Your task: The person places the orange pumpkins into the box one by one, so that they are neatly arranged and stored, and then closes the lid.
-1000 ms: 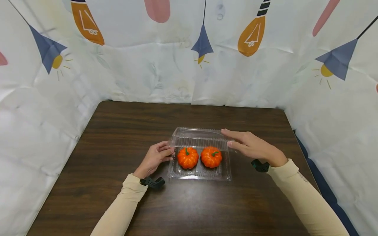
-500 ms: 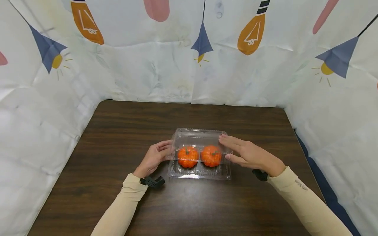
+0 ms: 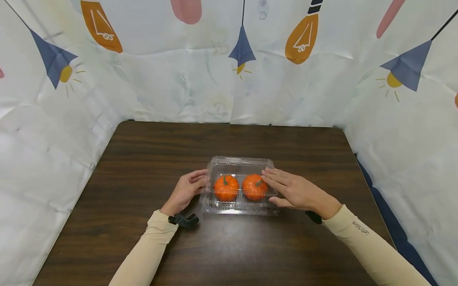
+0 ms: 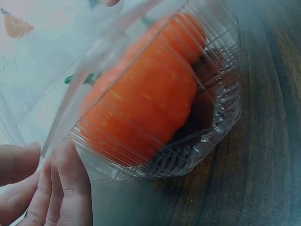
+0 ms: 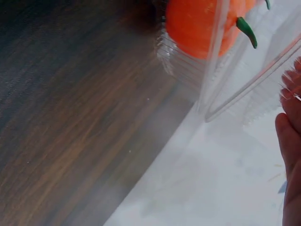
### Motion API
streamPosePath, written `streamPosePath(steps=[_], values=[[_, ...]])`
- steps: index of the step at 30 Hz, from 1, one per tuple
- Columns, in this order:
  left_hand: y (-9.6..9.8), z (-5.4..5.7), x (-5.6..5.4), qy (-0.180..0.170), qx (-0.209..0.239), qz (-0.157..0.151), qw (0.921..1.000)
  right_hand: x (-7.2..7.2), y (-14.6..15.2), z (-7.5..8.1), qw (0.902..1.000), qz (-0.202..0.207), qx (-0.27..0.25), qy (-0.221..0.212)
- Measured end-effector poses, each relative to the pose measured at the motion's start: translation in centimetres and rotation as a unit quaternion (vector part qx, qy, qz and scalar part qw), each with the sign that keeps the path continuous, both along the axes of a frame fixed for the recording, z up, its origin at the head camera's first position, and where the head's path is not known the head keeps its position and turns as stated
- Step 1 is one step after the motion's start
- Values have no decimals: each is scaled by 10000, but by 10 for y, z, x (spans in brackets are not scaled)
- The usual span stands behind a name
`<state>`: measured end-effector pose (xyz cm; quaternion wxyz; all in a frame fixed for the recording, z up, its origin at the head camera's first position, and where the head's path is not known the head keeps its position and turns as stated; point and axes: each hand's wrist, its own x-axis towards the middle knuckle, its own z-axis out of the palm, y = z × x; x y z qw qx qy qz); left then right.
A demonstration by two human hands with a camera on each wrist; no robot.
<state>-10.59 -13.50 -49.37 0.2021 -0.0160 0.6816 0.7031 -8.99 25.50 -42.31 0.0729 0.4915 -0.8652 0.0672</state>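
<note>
Two small orange pumpkins (image 3: 226, 188) with green stems sit side by side inside a clear plastic clamshell container (image 3: 232, 211). Its hinged lid (image 3: 237, 163) leans low over them, and the right wrist view shows a gap between lid and base. At the left side, my left hand (image 3: 184, 190) pinches the container's edge between thumb and fingers, seen close up in the left wrist view. My right hand (image 3: 297, 190) lies with straight fingers on the lid's right side, palm down. One pumpkin (image 4: 141, 103) fills much of the left wrist view, behind ribbed plastic.
The container stands on a dark wood-grain table (image 3: 171, 147). White cloth (image 3: 161, 87) printed with lamps and bulbs hangs around the back and both sides. A dark band (image 3: 183, 220) is on the left wrist.
The lid has swung forward and down from standing open behind the pumpkins to covering them. My right hand has moved down and toward me with it. My left hand has stayed at the edge.
</note>
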Motion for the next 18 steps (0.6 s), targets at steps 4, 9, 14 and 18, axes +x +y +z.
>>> streamPosePath(steps=[4,9,14,18], values=[[-3,-1,3,-61,-111,3,9999,1,-1,-5,9989,171,-120,417],[-8,-2,9,-195,-216,60,9996,2,-1,-13,9961,313,-196,807],[-13,-1,19,-277,-330,-66,9990,3,0,-21,9937,314,-164,1061],[-17,0,28,-317,-437,-393,9978,5,1,-26,9926,317,-156,1159]])
